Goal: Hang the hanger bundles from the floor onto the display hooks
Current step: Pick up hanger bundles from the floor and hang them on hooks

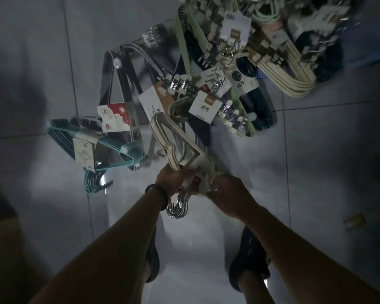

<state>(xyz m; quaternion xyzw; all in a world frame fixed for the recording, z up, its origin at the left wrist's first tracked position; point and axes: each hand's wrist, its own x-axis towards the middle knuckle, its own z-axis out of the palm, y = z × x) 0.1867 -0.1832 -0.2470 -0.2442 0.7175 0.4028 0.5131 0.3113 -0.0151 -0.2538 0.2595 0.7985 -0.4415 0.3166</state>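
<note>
The left hand (170, 179) and right hand (225, 189) both curled round the labelled neck of a cream hanger bundle (173, 137), holding it above the floor (316, 161), its metal hooks (177, 207) left free below the grip, probably for hanging, while other bundles (110, 148) lay on it beyond.

I'm watching the left hand (170, 179) and right hand (227, 189) gripping the cream hanger bundle (185, 148) at its label, while a teal bundle (132, 153) is lying on the floor (316, 161) nearby
</note>
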